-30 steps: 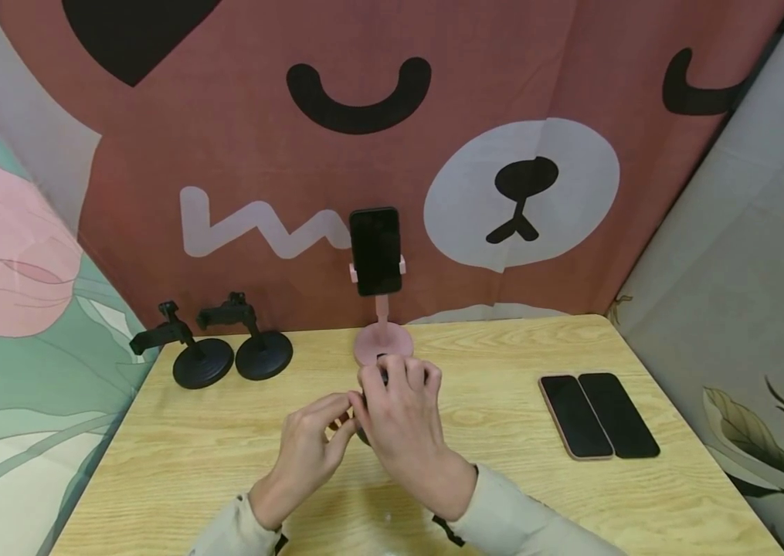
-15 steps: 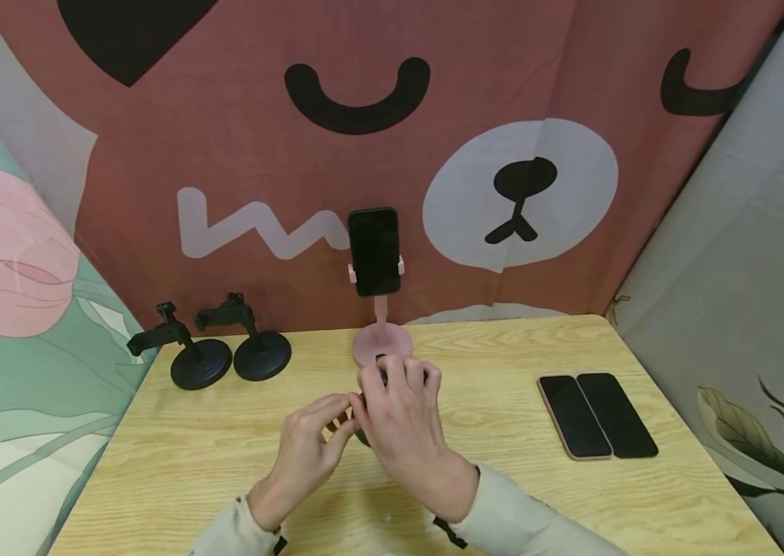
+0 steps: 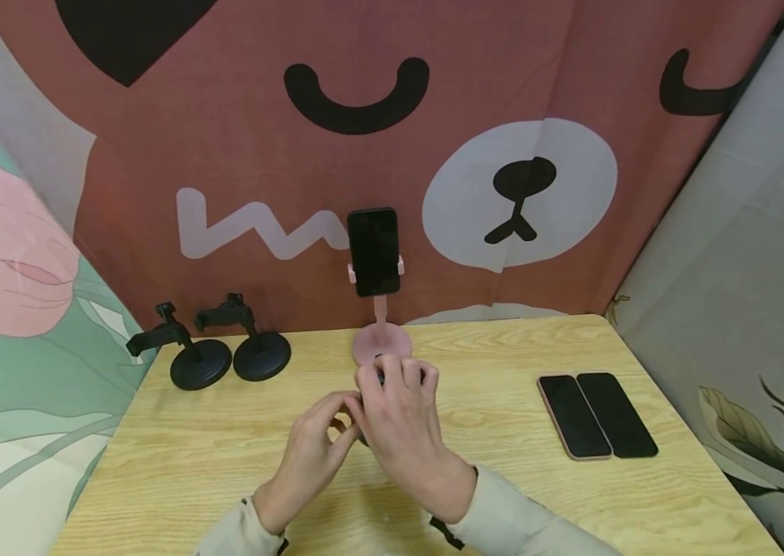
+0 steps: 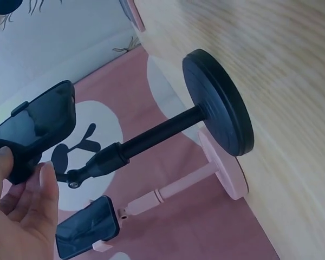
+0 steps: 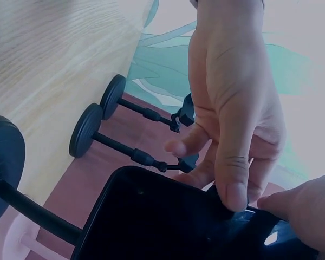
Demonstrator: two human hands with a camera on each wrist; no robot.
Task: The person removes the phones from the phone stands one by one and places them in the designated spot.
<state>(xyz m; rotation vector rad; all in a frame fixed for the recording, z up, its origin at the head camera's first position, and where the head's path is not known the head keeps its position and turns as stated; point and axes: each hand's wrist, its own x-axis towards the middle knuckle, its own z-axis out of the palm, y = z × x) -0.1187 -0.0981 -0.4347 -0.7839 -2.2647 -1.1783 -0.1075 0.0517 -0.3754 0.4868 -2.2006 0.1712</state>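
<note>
In the left wrist view a black phone stand (image 4: 162,132) rises from its round base, with a dark phone (image 4: 43,122) in its clamp. My left hand (image 3: 311,444) pinches the side of that clamp between thumb and fingers, as the right wrist view also shows. My right hand (image 3: 405,436) curls over the top of the phone, its thumb close to the left hand's fingertips. From the head view, both hands hide most of the stand and the phone. The right hand's far fingertips cannot be seen.
Behind the hands stands a pink phone stand (image 3: 381,340) holding a phone (image 3: 374,252). Two more black stands (image 3: 201,363) (image 3: 263,355) are at the back left. Two phones (image 3: 575,417) (image 3: 617,415) lie side by side at the right on the wooden table (image 3: 496,494).
Both hands stay at the phone and clamp. My left hand has shifted very slightly right, and the right hand's fingers have moved slightly left.
</note>
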